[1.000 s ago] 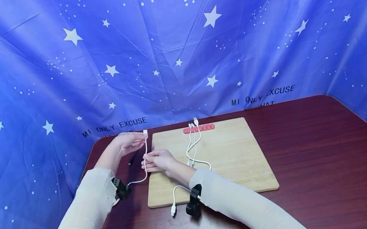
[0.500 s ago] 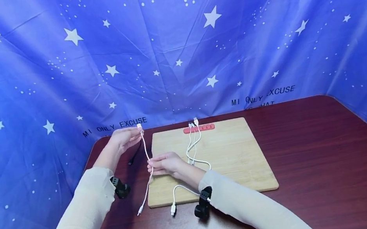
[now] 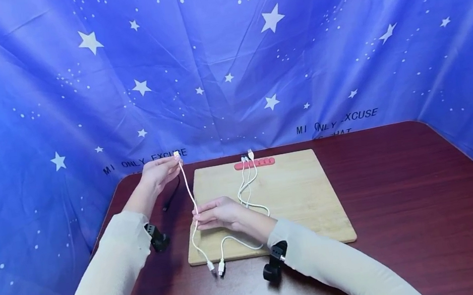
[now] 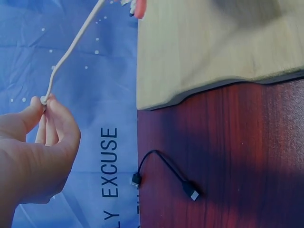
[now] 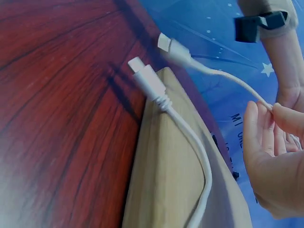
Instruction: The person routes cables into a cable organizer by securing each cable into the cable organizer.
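Up at the left of the head view, my left hand [image 3: 159, 174] pinches the upper end of a short white USB cable [image 3: 186, 183] between thumb and fingertips. Lower down, my right hand [image 3: 223, 213] pinches the same cable partway along, over the left side of a wooden board [image 3: 299, 199]. The cable's free plug [image 5: 176, 51] hangs below, beside the plug of another white cable [image 5: 151, 81] that reaches past the board's front edge. In the left wrist view, fingers partly hide the end that the left hand holds.
A red cable holder [image 3: 266, 162] sits at the board's back edge, with several white cables in its left slots. A short black USB cable [image 4: 171, 167] lies on the dark red table [image 3: 401, 204] left of the board. A blue star-print curtain [image 3: 223, 57] surrounds the table.
My left hand has risen slightly with the cable's upper end. My right hand has moved down and to the right. The cable's lower plug has come free and swung right, beside the other plug.
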`<state>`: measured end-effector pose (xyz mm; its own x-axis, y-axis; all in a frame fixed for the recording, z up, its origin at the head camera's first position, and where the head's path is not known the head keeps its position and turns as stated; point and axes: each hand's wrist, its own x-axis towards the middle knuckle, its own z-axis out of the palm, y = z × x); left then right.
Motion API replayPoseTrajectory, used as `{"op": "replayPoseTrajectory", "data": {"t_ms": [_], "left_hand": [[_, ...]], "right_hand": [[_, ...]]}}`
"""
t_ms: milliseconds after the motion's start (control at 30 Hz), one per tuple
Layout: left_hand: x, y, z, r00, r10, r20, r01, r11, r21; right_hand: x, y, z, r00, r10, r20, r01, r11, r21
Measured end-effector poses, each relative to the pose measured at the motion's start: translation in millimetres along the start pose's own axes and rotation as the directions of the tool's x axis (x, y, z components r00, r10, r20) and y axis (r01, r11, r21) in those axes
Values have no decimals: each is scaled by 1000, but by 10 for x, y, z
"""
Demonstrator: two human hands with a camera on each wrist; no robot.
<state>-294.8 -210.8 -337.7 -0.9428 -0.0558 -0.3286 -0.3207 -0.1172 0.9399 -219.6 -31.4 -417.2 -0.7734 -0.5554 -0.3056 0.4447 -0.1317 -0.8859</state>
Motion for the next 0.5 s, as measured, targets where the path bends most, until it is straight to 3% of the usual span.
{"op": "replayPoseTrajectory", "data": {"t_ms": [200, 500], "left_hand": [[21, 41, 66, 1000, 10, -11, -10, 999, -34], [97, 51, 184, 1000, -17, 14, 18, 989, -145]], "right_hand": [[-126, -68, -89, 1000, -2, 30, 3, 1000, -26], [-304, -52, -212, 976, 88, 200, -62, 989, -135]]}}
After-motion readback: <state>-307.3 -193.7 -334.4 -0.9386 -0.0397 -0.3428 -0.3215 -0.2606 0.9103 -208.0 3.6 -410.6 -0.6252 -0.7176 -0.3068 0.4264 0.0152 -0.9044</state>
